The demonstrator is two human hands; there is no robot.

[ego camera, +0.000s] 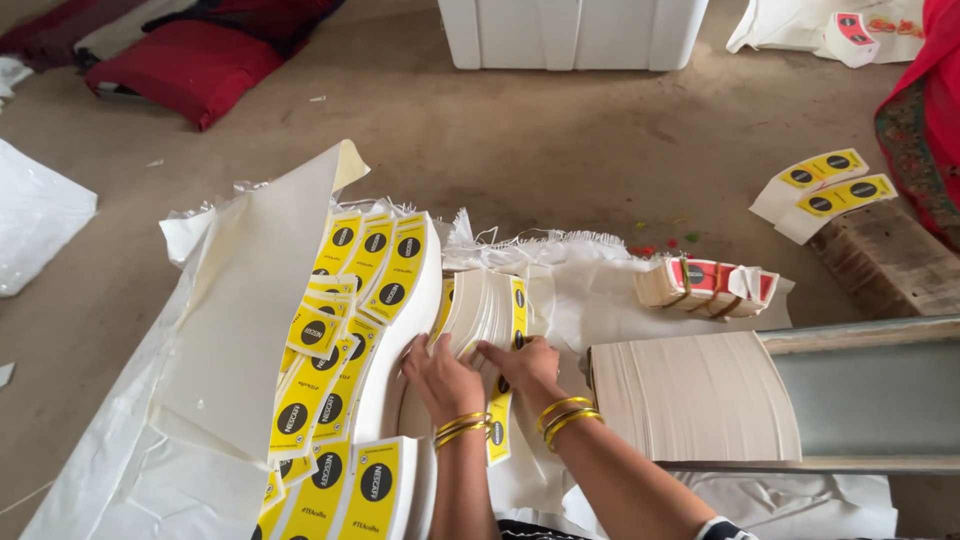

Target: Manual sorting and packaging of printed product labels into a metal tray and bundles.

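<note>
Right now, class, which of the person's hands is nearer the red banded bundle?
Right. The right hand lies down-left of the red bundle; the left hand sits farther left.

My bangled wrists, low centre of the frame

Gold bangles ring my left hand (441,378) and right hand (525,366); a striped sleeve edge shows bottom right.

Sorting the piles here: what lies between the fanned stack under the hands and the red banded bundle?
In the head view, only crumpled white sheeting lies between the fanned stack and the red bundle.
</note>
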